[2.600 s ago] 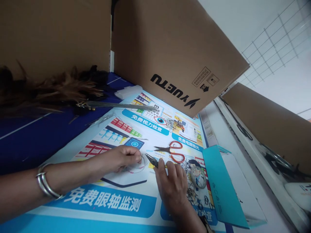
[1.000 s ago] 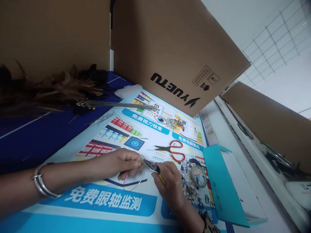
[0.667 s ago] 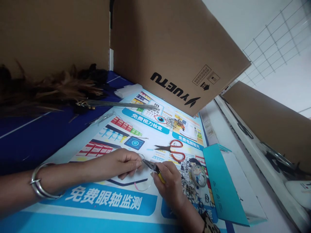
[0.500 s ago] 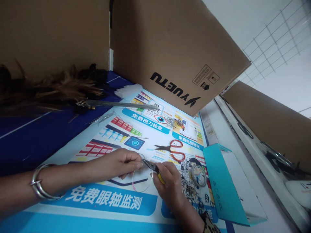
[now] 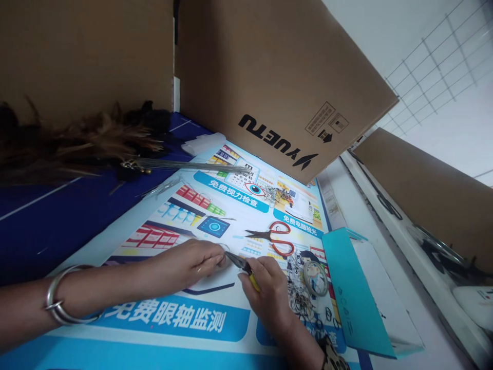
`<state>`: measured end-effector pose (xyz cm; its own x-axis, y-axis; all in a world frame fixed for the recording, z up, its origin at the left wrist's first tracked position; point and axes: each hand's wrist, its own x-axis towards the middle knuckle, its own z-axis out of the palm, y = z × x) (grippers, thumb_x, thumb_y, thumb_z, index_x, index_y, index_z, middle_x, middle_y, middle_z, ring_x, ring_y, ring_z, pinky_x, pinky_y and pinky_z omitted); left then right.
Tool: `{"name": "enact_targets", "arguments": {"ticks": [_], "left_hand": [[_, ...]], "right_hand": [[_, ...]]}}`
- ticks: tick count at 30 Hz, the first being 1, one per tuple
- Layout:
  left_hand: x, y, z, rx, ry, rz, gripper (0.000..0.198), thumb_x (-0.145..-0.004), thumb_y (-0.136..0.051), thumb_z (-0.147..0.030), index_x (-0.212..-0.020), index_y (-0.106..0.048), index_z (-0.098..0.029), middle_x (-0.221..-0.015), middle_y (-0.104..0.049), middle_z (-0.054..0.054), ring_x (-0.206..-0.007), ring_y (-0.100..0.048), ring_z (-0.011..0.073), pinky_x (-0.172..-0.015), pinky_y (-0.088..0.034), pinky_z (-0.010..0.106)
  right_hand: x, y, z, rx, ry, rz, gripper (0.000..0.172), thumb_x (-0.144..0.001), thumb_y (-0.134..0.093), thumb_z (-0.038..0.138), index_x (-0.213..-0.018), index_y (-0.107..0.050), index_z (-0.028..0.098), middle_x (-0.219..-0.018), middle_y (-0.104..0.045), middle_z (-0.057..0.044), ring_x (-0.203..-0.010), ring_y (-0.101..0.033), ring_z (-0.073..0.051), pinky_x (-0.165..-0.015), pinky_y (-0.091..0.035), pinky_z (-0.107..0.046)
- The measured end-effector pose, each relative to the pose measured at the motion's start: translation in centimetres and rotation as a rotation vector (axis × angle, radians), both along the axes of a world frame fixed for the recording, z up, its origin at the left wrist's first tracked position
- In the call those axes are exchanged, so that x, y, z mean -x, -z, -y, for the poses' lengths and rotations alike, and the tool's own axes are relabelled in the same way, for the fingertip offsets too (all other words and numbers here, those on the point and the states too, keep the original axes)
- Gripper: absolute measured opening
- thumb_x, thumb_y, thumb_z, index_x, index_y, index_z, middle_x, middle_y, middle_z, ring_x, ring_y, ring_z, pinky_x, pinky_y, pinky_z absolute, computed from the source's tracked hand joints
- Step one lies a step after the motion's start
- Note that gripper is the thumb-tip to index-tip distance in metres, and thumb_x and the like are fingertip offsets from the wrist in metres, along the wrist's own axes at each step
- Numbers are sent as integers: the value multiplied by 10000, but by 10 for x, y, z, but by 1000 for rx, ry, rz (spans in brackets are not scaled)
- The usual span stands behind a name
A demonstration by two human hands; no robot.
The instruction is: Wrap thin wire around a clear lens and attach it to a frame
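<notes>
My left hand [image 5: 206, 258], wearing a silver bangle [image 5: 54, 299] at the wrist, is closed in a pinch over the printed sheet. A short arc of thin wire [image 5: 226, 247] shows at its fingertips; the rest is hidden in the fingers. In my right hand [image 5: 269, 293] is a pair of pliers [image 5: 241, 262] with yellow handles, its fingers wrapped round them. The jaws point left and reach to the left fingertips; whether they grip the wire I cannot tell. Red-handled scissors [image 5: 272, 237] lie just beyond the pliers.
Small metal and black rings [image 5: 298, 303] lie piled right of my right hand, beside a round coil [image 5: 324, 289]. A teal-and-white box [image 5: 356, 293] stands at the right. Long thin wires [image 5: 200, 165] and brown feathers [image 5: 103, 136] lie at the back left. Cardboard [image 5: 269, 67] walls the far side.
The thin loop that hung below my left fingers no longer shows. My left hand has turned slightly, its fingers more closed. The right hand and pliers have barely moved.
</notes>
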<state>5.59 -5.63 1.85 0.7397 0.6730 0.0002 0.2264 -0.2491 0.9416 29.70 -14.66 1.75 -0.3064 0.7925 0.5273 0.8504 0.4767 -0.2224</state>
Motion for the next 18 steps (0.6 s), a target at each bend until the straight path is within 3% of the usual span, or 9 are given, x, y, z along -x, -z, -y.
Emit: {"name": "enact_targets", "arguments": {"ticks": [6, 13, 18], "left_hand": [[3, 2, -3, -85, 84, -42, 432, -1067, -347, -484, -781, -526, -215, -753, -589, 15, -717, -521, 190, -696, -362, 289], [5, 1, -5, 44, 92, 20, 498, -1062, -362, -614, -761, -469, -232, -722, -509, -24, -678, -471, 171, -649, -361, 275], [4, 4, -6, 120, 90, 15, 471, -1065, -375, -592, -783, -488, -232, -742, -525, -23, -676, -465, 170, -646, -365, 279]], "right_hand": [[-1, -1, 0, -7, 10, 9, 184, -994, -661, 262, -1157, -715, 196, -939, -739, -88, -830, -704, -234, -723, -603, -340], [-2, 1, 0, 4, 9, 12, 196, -986, -667, 252, -1169, -711, 197, -942, -731, -92, -840, -704, -236, -735, -605, -341], [-1, -3, 0, 31, 27, -27, 169, -983, -650, 256, -1136, -695, 201, -953, -717, -95, -863, -685, -249, -744, -603, -364]]}}
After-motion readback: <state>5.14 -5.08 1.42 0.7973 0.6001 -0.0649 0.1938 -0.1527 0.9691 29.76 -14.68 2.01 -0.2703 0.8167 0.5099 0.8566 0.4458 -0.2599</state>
